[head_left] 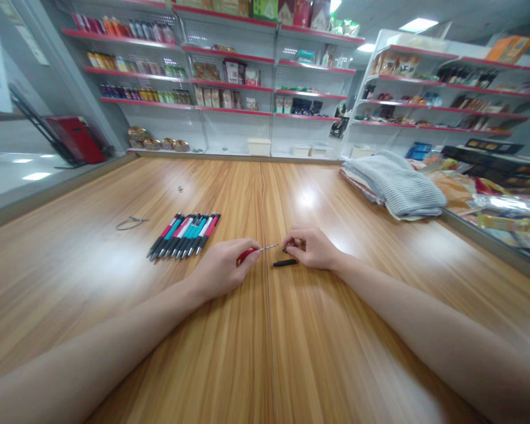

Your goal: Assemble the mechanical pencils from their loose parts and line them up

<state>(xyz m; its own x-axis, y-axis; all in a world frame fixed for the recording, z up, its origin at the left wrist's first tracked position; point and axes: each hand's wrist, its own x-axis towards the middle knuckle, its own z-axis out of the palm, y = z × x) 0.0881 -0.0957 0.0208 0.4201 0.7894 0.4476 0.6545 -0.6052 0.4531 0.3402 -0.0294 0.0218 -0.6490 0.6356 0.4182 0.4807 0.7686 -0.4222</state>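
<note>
**"What are your hands doing?"**

"My left hand (223,270) is closed around a red pen barrel (246,255), with its slim metal tip (268,247) pointing toward my right hand (314,248). The right hand is curled, its fingertips (290,241) pinched on something small and dark just beside that tip. I can't tell exactly what it is."

**"What's closest to them?"**

"A black pen section (285,262) lies on the bench (335,335) just below my right hand. It looks apart from my fingers, not held."

**"And farther out?"**

"I'll go by the row of pens (184,234), laid side by side just beyond my left hand, with black, teal and pink trim. Left of the row is a thin wire loop (131,222), and past its far end sits a tiny metal bit (180,188). Well to the right of the row, a folded grey striped cloth (395,185) rests on the bench, with packaged goods (503,206) beyond it. Far past the row, red-edged shelves (212,76) hold boxes and packets, and a red folding trolley (75,138) stands off to the row's left."
</note>
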